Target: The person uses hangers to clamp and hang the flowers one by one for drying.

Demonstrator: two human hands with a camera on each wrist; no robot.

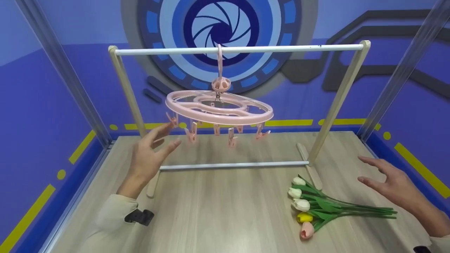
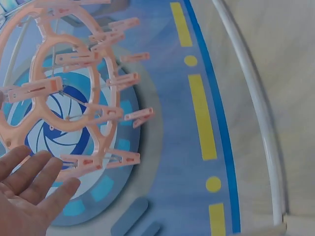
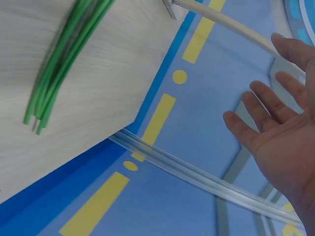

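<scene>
Beside the pink clip hanger (image 1: 218, 118) suspended from the white rail (image 1: 281, 49), the left hand (image 1: 148, 154) is loosely spread, contact unclear, while the right hand (image 1: 397, 181), forearm (image 1: 435, 218) cropped, hovers relaxed near tulips (image 1: 326, 205).

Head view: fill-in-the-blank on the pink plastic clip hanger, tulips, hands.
The pink oval plastic clip hanger hangs by its ____ from the upper white bar.
The green-stemmed tulip bunch has ____ white blooms.
Its pink bloom lies beside a ____ bloom.
The person's ____ hand is nearest the hanger.

Missing words: hook; three; yellow; left.
</scene>
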